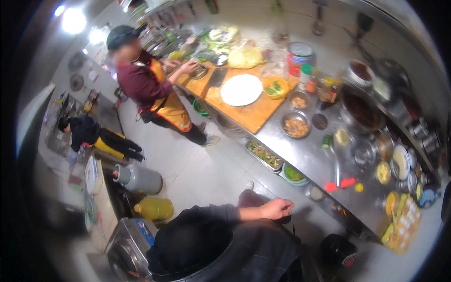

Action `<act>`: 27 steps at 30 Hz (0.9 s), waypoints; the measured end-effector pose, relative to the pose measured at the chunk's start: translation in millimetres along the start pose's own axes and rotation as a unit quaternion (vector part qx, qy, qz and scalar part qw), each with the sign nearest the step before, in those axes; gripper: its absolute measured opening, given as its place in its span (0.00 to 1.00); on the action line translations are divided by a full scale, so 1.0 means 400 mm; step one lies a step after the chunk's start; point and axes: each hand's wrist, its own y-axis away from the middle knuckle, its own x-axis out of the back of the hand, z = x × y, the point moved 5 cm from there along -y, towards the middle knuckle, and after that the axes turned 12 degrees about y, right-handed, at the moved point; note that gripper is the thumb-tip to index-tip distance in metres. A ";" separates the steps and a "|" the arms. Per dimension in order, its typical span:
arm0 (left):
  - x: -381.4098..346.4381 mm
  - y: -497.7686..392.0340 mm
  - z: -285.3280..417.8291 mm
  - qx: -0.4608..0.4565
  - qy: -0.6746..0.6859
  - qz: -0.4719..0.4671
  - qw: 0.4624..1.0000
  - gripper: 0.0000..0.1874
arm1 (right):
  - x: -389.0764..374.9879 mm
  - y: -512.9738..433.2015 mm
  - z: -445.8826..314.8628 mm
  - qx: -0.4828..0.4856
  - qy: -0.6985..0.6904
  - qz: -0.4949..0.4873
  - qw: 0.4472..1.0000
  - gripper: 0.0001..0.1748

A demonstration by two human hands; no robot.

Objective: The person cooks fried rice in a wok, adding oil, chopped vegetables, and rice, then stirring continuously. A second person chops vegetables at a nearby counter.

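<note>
My left hand (pixel 278 208), in a dark sleeve pushed up the forearm, is in front of my body with its fingers curled. Whether anything lies inside it cannot be seen. My right hand is out of view. Beyond the left hand runs a steel worktable (pixel 271 141) with a wooden cutting board (pixel 253 118). A white oval plate (pixel 242 90), a cleaver (pixel 218 77) and a yellow basket of greens (pixel 276 88) lie on the board. Beside it stand metal bowls of chopped food (pixel 296 127). A ladle with a red handle (pixel 341 184) rests nearer.
A co-worker in an apron (pixel 144 77) handles a metal bowl at the board's far end; another person (pixel 86 132) is farther left. A gas cylinder (pixel 142 178) and a yellow oil jug (pixel 155 208) stand left of me. Egg trays (pixel 403 225) sit at the table's right end.
</note>
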 end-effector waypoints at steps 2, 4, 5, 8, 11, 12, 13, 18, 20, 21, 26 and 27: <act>0.089 0.019 -0.025 0.020 0.015 0.034 0.999 0.12 | -0.094 0.034 -0.124 0.001 -0.046 -0.036 0.998 0.15; 0.197 0.023 -0.035 0.016 0.037 0.065 0.997 0.12 | -0.168 0.067 -0.255 -0.002 -0.092 -0.057 0.994 0.15; 0.254 0.030 -0.044 0.015 0.047 0.080 0.996 0.12 | -0.202 0.086 -0.317 -0.007 -0.114 -0.067 0.991 0.15; 0.444 0.058 -0.079 0.018 0.086 0.128 0.988 0.12 | -0.290 0.135 -0.503 -0.030 -0.193 -0.092 0.976 0.14; 0.651 0.111 -0.139 0.064 0.133 0.187 0.971 0.13 | -0.351 0.166 -0.675 -0.063 -0.273 -0.111 0.953 0.14; 0.719 0.133 -0.152 0.077 0.135 0.214 0.964 0.13 | -0.378 0.174 -0.740 -0.069 -0.306 -0.127 0.941 0.14; 0.786 0.154 -0.167 0.051 0.130 0.255 0.957 0.13 | -0.391 0.181 -0.795 -0.080 -0.337 -0.133 0.929 0.14; 1.074 0.233 -0.218 0.020 0.148 0.376 0.915 0.12 | -0.514 0.249 -1.120 -0.120 -0.523 -0.273 0.798 0.14; 1.152 0.266 -0.258 0.032 0.195 0.422 0.885 0.11 | -0.633 0.364 -1.331 -0.134 -0.547 -0.421 0.711 0.14; 1.201 0.253 -0.273 0.033 0.213 0.432 0.876 0.11 | -0.687 0.458 -1.435 -0.134 -0.522 -0.490 0.685 0.14; 1.398 0.198 -0.273 -0.008 0.111 0.490 0.864 0.12 | -0.889 0.897 -1.833 0.009 -0.308 -0.712 0.630 0.12; 1.426 0.191 -0.249 0.011 0.134 0.515 0.846 0.11 | -0.890 0.957 -1.919 0.083 -0.264 -0.758 0.590 0.15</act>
